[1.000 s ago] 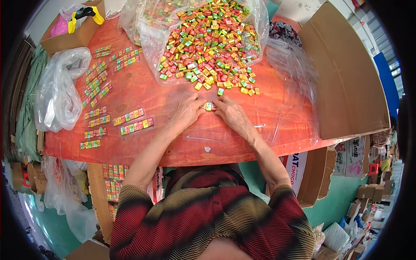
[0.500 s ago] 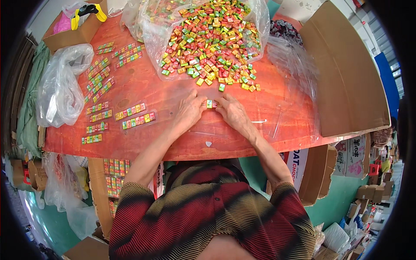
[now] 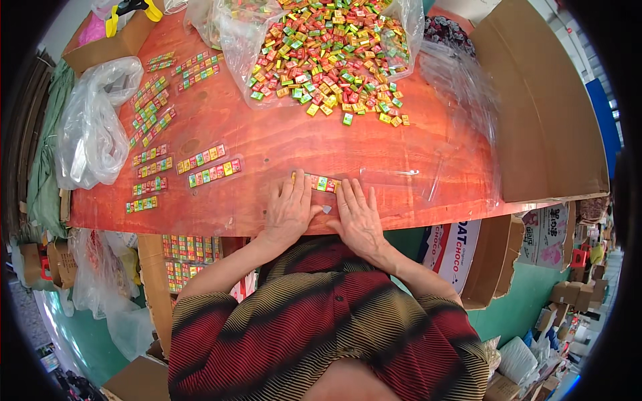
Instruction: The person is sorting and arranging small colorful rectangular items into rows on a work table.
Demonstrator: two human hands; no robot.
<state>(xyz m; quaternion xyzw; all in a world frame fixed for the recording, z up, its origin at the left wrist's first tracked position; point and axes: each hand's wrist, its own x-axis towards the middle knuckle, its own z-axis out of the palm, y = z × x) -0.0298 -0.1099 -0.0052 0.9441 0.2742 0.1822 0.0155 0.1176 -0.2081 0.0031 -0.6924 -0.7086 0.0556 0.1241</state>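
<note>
A short row of small red, yellow and green boxes lies on the table in front of me, apparently in a narrow clear plastic tray. My left hand rests with fingers stretched out, their tips over the left end of that row. Flat at the other end lies my right hand, fingers straight and slightly apart. The fingers partly hide both ends of the row. Between my thumbs sits a small pale chip. Farther off, a big heap of loose little boxes spills out of a clear plastic bag.
Several filled strips lie at the left of the red table. A crumpled clear bag sits at the left edge. Clear plastic pieces and a tall cardboard box stand right. An open carton holds more strips below.
Both hands have come nearer to me. Earlier their fingertips pinched a few small boxes close to the heap; now the fingers lie flat at a longer row near the table's edge.
</note>
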